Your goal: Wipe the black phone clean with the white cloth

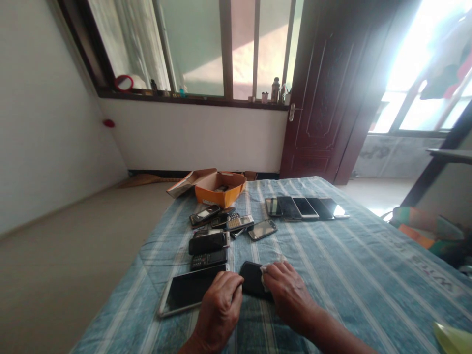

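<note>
My left hand [220, 305] curls around the left edge of a black phone [251, 279] lying on the blue striped cloth [350, 275]. My right hand [287, 290] presses a small white wipe [266, 269] onto the phone's right side with bent fingers. A large tablet-like device with a dark screen [188, 293] lies just left of my left hand.
Several old keypad phones [217, 221] lie in a heap beyond my hands. A row of smartphones [306, 207] rests at the far middle. An open orange box [221, 189] stands at the far edge. A dark door [332, 88] and a window [206, 44] are behind.
</note>
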`<action>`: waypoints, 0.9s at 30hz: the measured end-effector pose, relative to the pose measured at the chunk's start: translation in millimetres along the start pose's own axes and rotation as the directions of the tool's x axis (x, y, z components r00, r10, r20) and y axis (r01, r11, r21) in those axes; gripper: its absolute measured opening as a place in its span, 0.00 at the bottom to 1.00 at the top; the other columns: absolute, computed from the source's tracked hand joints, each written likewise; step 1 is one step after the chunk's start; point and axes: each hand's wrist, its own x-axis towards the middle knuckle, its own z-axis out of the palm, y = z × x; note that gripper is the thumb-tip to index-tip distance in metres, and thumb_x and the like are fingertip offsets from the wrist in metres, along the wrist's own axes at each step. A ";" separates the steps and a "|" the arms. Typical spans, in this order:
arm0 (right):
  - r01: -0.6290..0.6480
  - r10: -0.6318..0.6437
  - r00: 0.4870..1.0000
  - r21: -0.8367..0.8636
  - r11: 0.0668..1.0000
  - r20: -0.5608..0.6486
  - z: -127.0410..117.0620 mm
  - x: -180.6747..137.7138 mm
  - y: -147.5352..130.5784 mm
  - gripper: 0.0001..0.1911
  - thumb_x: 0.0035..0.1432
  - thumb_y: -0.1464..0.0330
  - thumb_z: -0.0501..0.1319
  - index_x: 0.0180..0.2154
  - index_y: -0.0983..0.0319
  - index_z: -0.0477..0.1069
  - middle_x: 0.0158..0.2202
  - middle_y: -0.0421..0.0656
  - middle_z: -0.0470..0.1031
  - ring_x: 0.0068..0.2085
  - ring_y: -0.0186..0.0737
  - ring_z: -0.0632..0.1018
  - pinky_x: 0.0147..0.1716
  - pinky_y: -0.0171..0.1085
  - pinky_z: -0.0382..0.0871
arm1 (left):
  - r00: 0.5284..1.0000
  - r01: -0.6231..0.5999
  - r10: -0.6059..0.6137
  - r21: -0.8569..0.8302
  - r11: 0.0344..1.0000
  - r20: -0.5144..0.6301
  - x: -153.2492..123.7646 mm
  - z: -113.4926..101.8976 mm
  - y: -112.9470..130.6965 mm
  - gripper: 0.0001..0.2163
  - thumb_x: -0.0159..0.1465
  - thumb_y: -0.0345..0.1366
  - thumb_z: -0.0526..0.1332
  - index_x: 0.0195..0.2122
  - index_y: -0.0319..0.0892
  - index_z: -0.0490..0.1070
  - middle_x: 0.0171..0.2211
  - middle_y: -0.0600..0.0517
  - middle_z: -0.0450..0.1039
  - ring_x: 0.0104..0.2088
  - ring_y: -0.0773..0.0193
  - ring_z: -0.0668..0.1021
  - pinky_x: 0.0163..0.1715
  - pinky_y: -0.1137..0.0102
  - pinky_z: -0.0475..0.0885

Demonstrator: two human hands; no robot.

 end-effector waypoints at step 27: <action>-0.048 0.045 0.992 0.025 0.999 0.116 -5.4 12.1 2.4 0.06 0.56 0.77 0.56 0.31 0.63 0.71 0.35 0.45 0.72 0.38 0.41 0.70 0.38 0.37 0.59 | 0.803 0.160 -0.174 0.075 0.984 0.570 19.9 8.4 -14.8 0.41 0.44 0.29 0.60 0.63 0.35 0.53 0.62 0.37 0.59 0.62 0.47 0.61 0.61 0.50 0.58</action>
